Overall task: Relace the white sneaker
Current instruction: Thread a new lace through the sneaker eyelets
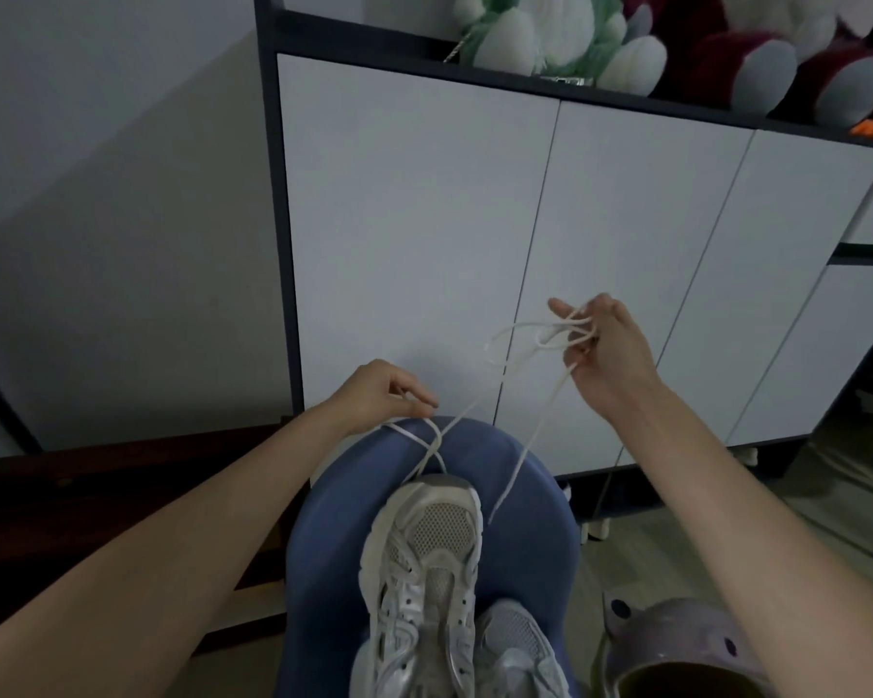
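A white sneaker (427,571) lies on a blue cushioned seat (333,521), toe pointing away from me. A second pale sneaker (517,647) lies beside it on the right. A white lace (530,435) stretches up from the toe end, its two strands crossing just beyond the toe. My left hand (381,392) pinches one strand low, above the seat's far edge. My right hand (608,352) is raised higher on the right and holds several loops of lace wound round its fingers; a loose end hangs down past the sneaker's right side.
A white cabinet (424,234) with a dark frame stands close in front. Plush toys (550,37) sit on its shelf. A purple round container (676,652) is at the lower right on the floor. A dark wooden piece (97,491) lies to the left.
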